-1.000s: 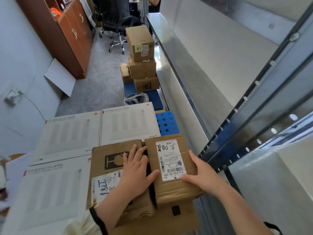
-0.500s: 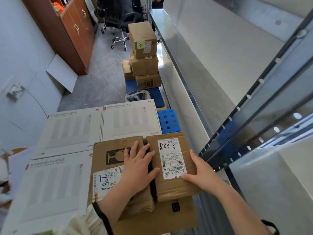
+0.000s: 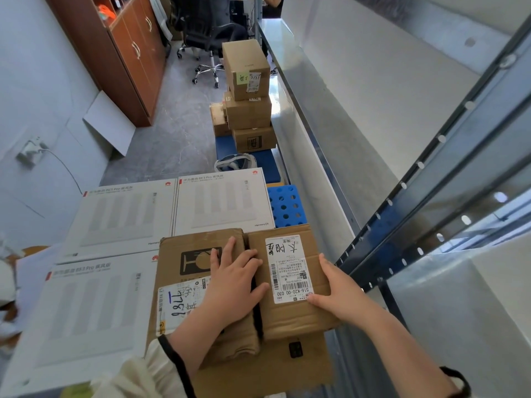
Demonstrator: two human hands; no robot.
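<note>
Seating the box (image 3: 290, 317) snug against the parcel (image 3: 189, 254) wants a level, steady push. The right grip (image 3: 342, 288) is clamped on the box's outer edge, thumb on top, while the left grip (image 3: 232, 285) lies flat and spread on the parcel, just across the seam. Both rest on a carton (image 3: 273, 369) under the grips.

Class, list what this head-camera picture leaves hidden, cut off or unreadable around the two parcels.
- Head view: left hand covers part of left parcel's label.
- Head view: right parcel's label print too small to read.
- Head view: bottom box mostly covered by both parcels.
- Head view: gap between parcels too dark.
</note>
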